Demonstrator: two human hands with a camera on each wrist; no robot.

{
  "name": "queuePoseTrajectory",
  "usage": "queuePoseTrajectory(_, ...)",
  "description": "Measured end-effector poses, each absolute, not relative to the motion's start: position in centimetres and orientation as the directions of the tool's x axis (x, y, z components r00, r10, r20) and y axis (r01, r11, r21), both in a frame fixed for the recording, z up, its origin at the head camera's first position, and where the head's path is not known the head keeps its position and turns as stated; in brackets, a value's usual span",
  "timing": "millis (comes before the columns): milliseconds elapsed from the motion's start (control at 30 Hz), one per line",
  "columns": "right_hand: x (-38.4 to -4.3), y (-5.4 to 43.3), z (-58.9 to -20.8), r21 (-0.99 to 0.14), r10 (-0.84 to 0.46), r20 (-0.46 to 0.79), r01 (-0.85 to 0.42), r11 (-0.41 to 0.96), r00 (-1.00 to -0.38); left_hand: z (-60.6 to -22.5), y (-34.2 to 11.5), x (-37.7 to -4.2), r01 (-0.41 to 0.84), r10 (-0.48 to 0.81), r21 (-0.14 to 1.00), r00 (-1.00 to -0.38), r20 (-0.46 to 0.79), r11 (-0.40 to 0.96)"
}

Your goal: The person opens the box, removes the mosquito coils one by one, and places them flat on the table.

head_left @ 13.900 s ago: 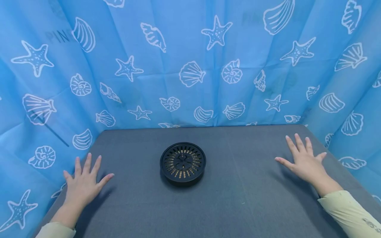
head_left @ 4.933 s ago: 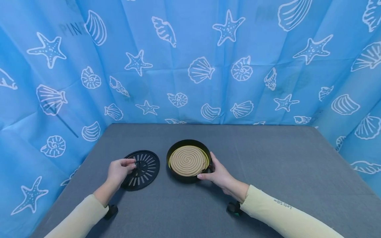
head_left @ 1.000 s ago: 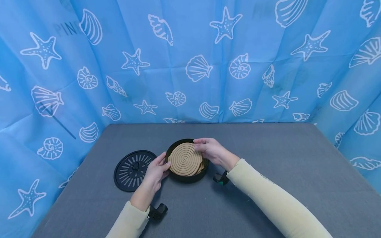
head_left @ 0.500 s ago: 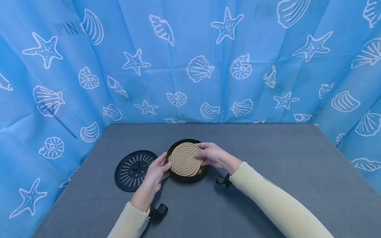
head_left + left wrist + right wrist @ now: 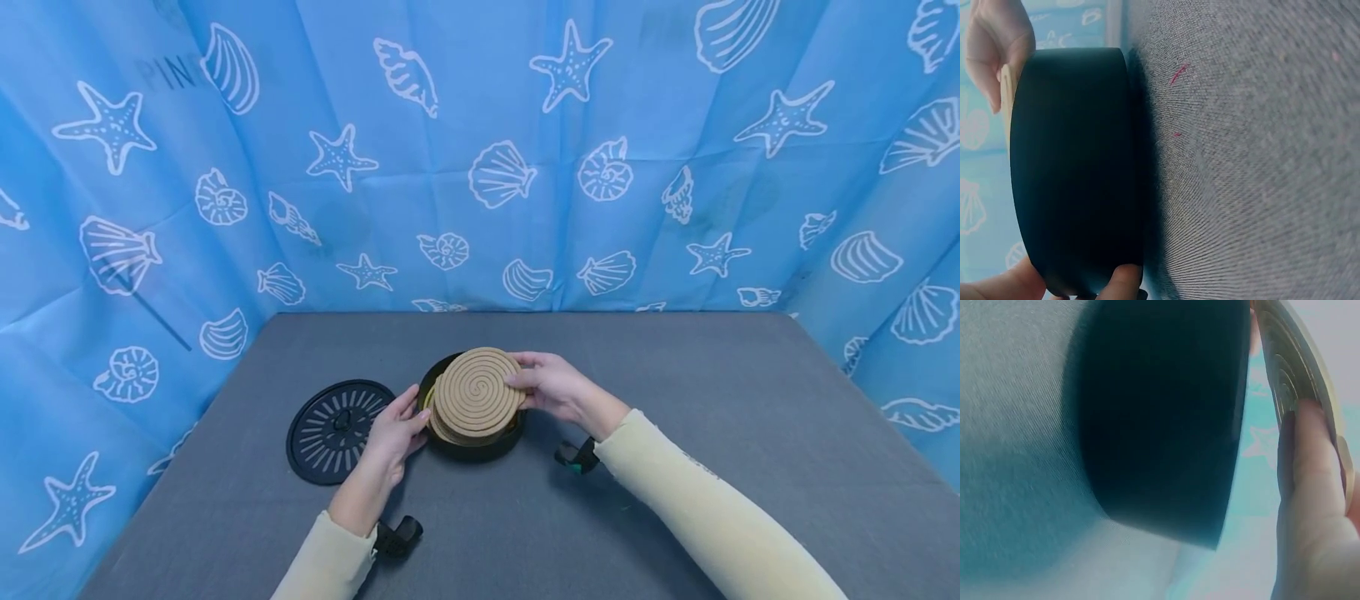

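Observation:
A tan mosquito coil is pinched at its right edge by my right hand, thumb on top and fingers beneath. It is lifted and tilted over the round black coil holder; in the right wrist view the coil stands apart from the holder's rim. Under it, more tan coil and a bit of yellow show inside the holder. My left hand grips the holder's left side, thumb at the rim. From the left wrist, the holder's dark side wall sits on the cloth between thumb and fingers.
The slotted black lid with a small centre knob lies flat on the grey table, just left of my left hand. A blue curtain with white shells hangs behind the table. Black wrist cameras stick out below both sleeves.
My right hand has raised the top coil out of the holder and moved it slightly right and up. Some coil beneath now shows at the left. The left hand keeps its grip.

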State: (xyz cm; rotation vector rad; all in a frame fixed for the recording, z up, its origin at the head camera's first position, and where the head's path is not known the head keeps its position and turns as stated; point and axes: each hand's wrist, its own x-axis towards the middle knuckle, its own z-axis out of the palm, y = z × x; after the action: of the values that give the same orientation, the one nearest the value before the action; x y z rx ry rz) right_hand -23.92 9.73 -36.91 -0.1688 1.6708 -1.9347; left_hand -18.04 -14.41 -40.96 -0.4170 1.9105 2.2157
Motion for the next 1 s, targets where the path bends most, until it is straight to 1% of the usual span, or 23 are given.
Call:
queuePoseTrajectory(167, -24.0, 10.7, -36.1, -0.936, -0.487, -0.247, 0.336, -0.103, -0.837, -41.2, -14.3, -18.0, -0.3, -0.055, 0.944, -0.949, -0.31, -0.134)
queuePoseTrajectory(433, -24.3, 12.2, -35.6, -0.938, -0.468, -0.218, 0.316, -0.14, -0.856, -41.2, -14.4, -18.0, -0.306, -0.062, 0.943, -0.947, -0.316, -0.13)
queuePoseTrajectory(1000, -25.0, 15.3, -34.8, -0.929, -0.406, -0.213, 0.313, -0.198, -0.889, -41.0, -14.3, -18.1, -0.32, -0.055, 0.937, -0.942, -0.33, -0.143)
